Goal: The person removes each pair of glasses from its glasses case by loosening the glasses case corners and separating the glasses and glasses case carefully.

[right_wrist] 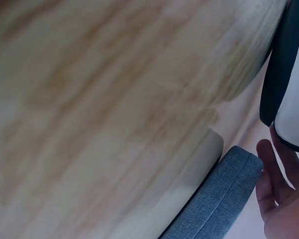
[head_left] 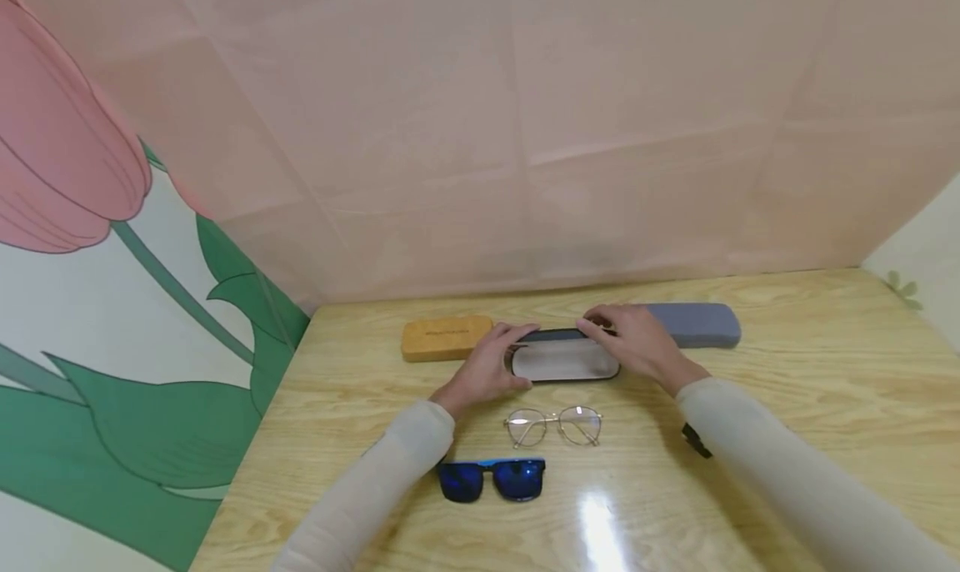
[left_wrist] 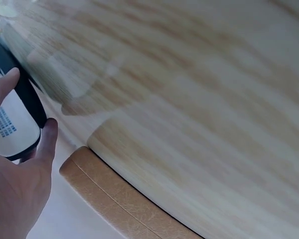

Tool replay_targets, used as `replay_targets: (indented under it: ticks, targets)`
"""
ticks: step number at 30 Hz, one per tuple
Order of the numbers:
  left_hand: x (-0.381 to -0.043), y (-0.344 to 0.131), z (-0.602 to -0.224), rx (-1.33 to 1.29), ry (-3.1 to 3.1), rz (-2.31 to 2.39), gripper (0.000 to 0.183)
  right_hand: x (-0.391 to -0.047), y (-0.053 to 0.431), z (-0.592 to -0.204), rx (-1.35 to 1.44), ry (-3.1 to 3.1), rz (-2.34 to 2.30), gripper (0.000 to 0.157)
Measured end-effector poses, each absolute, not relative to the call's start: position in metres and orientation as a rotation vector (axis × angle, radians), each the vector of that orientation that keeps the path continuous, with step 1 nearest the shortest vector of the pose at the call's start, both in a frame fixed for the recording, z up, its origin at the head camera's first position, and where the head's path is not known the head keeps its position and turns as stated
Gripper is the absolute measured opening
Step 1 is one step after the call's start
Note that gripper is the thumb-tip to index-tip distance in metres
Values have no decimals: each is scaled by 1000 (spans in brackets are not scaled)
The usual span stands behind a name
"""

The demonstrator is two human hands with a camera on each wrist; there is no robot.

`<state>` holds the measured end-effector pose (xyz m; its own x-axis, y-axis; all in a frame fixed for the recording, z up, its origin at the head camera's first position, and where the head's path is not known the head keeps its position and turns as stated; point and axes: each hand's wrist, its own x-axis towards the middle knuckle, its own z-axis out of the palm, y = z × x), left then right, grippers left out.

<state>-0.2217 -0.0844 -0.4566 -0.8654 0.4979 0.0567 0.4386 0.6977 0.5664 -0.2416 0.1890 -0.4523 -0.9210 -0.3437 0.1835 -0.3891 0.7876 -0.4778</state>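
A dark glasses case (head_left: 566, 362) with a pale lining stands open between my hands, its lid raised at the back. My left hand (head_left: 487, 368) grips its left end, fingers up by the lid and thumb at the near rim. At the right end, my right hand (head_left: 637, 338) holds the lid's edge between thumb and fingers. Blue print shows on the white lining of the case (left_wrist: 10, 124) in the left wrist view. Clear eyeglasses (head_left: 553, 418) with thin frames lie just in front of the case, and blue-lensed sunglasses (head_left: 517, 479) lie nearer to me.
A mustard-coloured case (head_left: 446, 338) lies closed beyond my left hand. Behind my right hand is a closed blue-grey case (head_left: 693, 325). The wooden table (head_left: 825, 372) ends at a pink covered wall (head_left: 562, 138), with a tulip-patterned panel (head_left: 150, 422) at left.
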Motion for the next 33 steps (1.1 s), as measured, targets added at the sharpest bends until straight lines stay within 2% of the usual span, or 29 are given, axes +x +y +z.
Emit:
replay_targets:
  ticks: [6, 14, 23, 33]
  targets:
    - [-221, -85, -456, 788, 2800, 878, 90, -243, 183, -453, 651, -2934, 797, 52]
    - [-221, -87, -458, 828, 2810, 894, 90, -241, 180, -450, 646, -3066, 993, 64]
    - [-221, -87, -458, 859, 2807, 895, 86, -238, 181, -449, 662, -3086, 1216, 66]
    - [-223, -88, -459, 844, 2811, 903, 78, -233, 178, -453, 806, -3047, 990, 64]
